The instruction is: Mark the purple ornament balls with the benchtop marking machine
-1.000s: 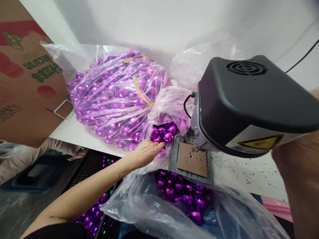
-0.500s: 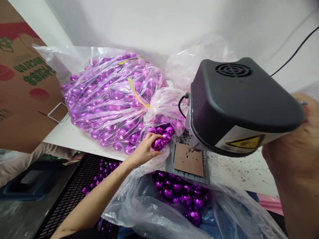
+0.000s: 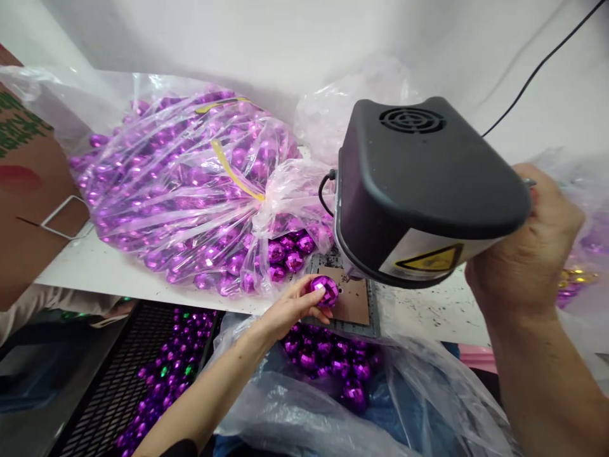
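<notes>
My left hand (image 3: 297, 303) pinches a shiny purple faceted ball (image 3: 325, 291) between thumb and fingers. That ball is held over the left part of a brown square plate (image 3: 354, 303) with a small hole, set on a grey base. Above it stands a black machine head (image 3: 428, 190) with a round vent and a yellow warning label. On the machine's right side my right hand (image 3: 533, 235) is closed round a handle, mostly hidden by the machine and fingers. Several loose purple balls (image 3: 294, 261) lie at the mouth of the tied clear bag, left of the plate.
A big clear bag (image 3: 181, 190) of purple balls, tied with a yellow strip, fills the table's left. An open plastic bag (image 3: 285, 406) with more balls lies on my lap. A black crate (image 3: 114, 374), a cardboard box (image 3: 33, 209) and another person's sleeve (image 3: 33, 311) are at left.
My left hand has taken a purple ball from the loose pile and carried it right, over the brown plate. My right hand stays on the machine handle. The view has shifted right.
</notes>
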Available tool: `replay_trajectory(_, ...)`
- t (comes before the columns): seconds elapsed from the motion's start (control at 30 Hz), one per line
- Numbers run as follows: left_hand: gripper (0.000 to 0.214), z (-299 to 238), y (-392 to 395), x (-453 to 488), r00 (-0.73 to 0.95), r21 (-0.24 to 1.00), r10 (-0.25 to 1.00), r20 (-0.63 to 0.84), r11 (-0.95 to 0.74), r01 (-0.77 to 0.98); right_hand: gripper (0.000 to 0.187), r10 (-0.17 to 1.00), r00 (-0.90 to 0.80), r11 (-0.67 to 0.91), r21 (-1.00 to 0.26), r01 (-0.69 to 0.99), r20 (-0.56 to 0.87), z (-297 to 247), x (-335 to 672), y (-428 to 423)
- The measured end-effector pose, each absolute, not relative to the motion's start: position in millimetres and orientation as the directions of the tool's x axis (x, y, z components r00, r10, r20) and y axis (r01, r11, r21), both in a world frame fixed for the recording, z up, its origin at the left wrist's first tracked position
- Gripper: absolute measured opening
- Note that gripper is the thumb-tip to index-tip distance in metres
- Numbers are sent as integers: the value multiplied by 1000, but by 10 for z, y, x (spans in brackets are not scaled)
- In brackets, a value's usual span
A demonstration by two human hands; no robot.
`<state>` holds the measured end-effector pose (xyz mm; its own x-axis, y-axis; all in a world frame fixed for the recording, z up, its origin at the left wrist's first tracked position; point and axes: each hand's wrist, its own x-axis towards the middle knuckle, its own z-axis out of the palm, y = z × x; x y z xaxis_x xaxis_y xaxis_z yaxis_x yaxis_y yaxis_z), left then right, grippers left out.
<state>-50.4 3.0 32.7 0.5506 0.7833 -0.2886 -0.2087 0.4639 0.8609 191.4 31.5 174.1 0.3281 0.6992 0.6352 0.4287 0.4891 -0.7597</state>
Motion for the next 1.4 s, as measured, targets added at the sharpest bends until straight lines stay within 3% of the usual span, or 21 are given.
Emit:
replay_trajectory(0.23,63,170,137,-262,306,962,913,-271,271,43,59,679,333,468,-735,492,655,1768,1907,304)
replay_trajectory(0.4,51,61,123,-151,253,979,961,-111,63,192,58,665,334,470,-722,507,668,1765,1910,295)
replay_trajectory(0.53,39,63,90,-110,292,923,956,25,-134,362,58,678,334,459,-732,504,655,1772,1907,291)
replay_trajectory(0.73,39,40,-2,-39,370,738,903,220,-402,542,60,671,355,463,-741,485,651,1756,1910,300)
replay_trajectory(0.9,41,-50,-12,7,357,707,889,288,-449,547,55,665,355,472,-738,481,657,1750,1931,327)
replay_trajectory(1.07,40,-25,9,-20,454,746,868,202,-437,503,25,717,328,467,-773,429,615,1837,1903,278)
replay_trajectory(1.2,40,-9,8,-36,466,782,871,158,-399,479,14,691,338,378,-717,585,639,1798,1886,-35)
replay_trajectory(1.3,41,-5,7,-42,476,814,869,135,-371,447,15,740,262,282,-640,714,619,1636,1887,-378)
replay_trajectory(1.4,47,11,5,-47,468,843,874,127,-344,413,14,721,322,114,-564,818,613,1460,1880,-617)
